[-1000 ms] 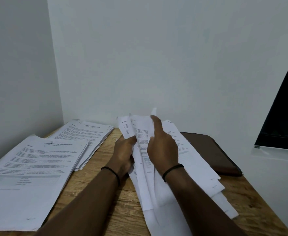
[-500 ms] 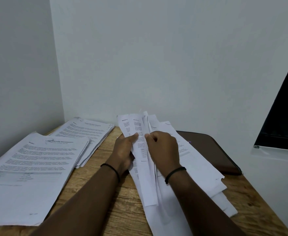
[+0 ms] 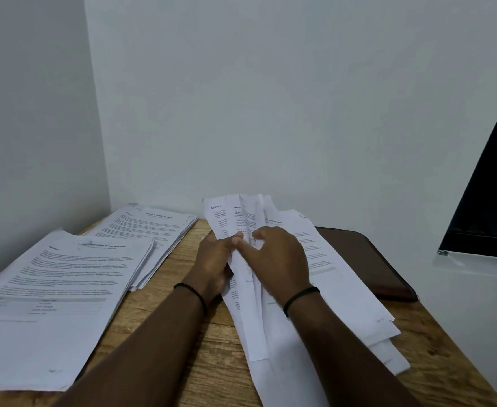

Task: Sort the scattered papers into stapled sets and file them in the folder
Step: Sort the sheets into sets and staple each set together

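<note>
The left hand [image 3: 216, 261] grips the fanned sheets [image 3: 235, 218] from their left edge, thumb on top, evidently to steady the bundle; the right hand [image 3: 279, 259] lies over the same sheets, fingers curled and thumb pinching one page, probably to separate it for sorting; beneath both hands the unsorted pile [image 3: 344, 292] runs back toward the person; two sorted stacks [image 3: 65, 286] lie left of the left hand; the brown folder [image 3: 370, 259] lies shut just right of the right hand, within reach for filing.
</note>
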